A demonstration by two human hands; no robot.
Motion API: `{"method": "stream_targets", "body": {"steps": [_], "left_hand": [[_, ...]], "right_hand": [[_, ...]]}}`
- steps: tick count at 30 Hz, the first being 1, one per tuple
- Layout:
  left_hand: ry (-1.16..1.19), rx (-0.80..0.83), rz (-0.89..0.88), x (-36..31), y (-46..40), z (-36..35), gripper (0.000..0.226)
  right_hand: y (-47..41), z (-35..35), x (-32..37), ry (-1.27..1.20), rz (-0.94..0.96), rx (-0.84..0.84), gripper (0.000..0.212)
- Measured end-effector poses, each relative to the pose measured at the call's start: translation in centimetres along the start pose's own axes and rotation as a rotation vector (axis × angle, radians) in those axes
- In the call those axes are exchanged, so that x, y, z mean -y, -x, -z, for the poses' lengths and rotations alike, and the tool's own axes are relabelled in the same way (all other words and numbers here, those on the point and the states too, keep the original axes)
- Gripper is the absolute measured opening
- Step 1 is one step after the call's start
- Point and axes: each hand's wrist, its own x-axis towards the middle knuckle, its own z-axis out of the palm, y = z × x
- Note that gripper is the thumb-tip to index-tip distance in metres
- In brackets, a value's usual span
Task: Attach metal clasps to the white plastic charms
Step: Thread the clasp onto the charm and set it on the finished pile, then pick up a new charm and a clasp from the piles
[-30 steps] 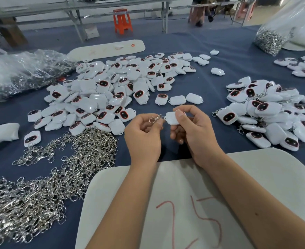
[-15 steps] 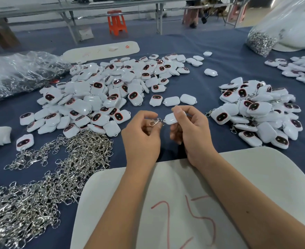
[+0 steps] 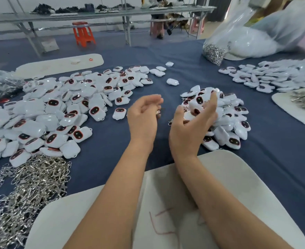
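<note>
**Charm released; hands between cycles**

Where half a second ago both hands met at the middle of the bench, the left pinching a clasp against a charm held in the right, they have now parted. The right hand (image 3: 193,121) is released, fingers spread and loosely bent over the near edge of the right-hand pile of charms (image 3: 225,115); no charm is visible in it. Judgement: the joined piece has gone onto that pile, closing one cycle. The left hand (image 3: 144,117) is loosely curled, with a small metal glint at its fingertips (image 3: 158,111); motion blur prevents confirming whether it grasps a clasp.

The unclasped charms (image 3: 58,112) lie heaped to the left, and the loose clasps (image 3: 27,191) lie at near left, touching that heap's front edge.

Clearance: a strip of bare blue cloth (image 3: 112,162) runs between the two charm piles, directly under the hands. The white board (image 3: 238,191) marked in red sits at the near edge beneath both forearms. A further tray of clasps (image 3: 304,103) lies far right, well apart.
</note>
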Motion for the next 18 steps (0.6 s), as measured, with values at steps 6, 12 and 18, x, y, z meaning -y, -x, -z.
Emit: {"method": "stream_targets", "body": {"steps": [6, 12, 18], "left_hand": [[-1.195, 0.289, -0.283, 3.2, -2.4, 1.4, 0.052], [-1.330, 0.204, -0.401, 3.7, -4.0, 1.3, 0.037], [-1.574, 0.249, -0.495, 2.6, -4.8, 2.2, 0.028]], "right_hand": [[0.8, -0.2, 0.4, 0.489, 0.219, 0.119, 0.084], [1.4, -0.4, 0.4, 0.492, 0.273, 0.231, 0.052], [1.5, -0.5, 0.3, 0.362, 0.301, 0.203, 0.043]]}}
